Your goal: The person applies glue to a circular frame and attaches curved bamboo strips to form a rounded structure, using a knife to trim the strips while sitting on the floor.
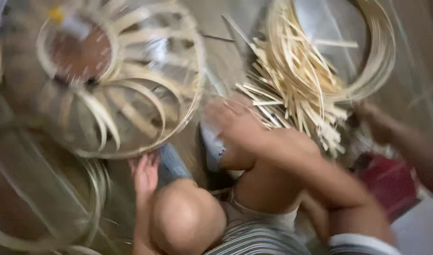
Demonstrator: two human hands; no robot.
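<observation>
Right hand (235, 120) is reaching up-right toward the bamboo strip bundle (301, 89)
Its fingers (216, 109) are blurring, spread unclear; strip ends are fanning just beyond them, while the left hand (145, 172) is sitting open under the bamboo frame (131, 94).

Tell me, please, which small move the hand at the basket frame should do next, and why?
Probably close the left hand on the rim of the round bamboo frame. Its fingertips only touch the lower edge, so the frame is not held firmly. The right hand lies at the bundle of loose bamboo strips. The blur hides the exact grip.
</observation>
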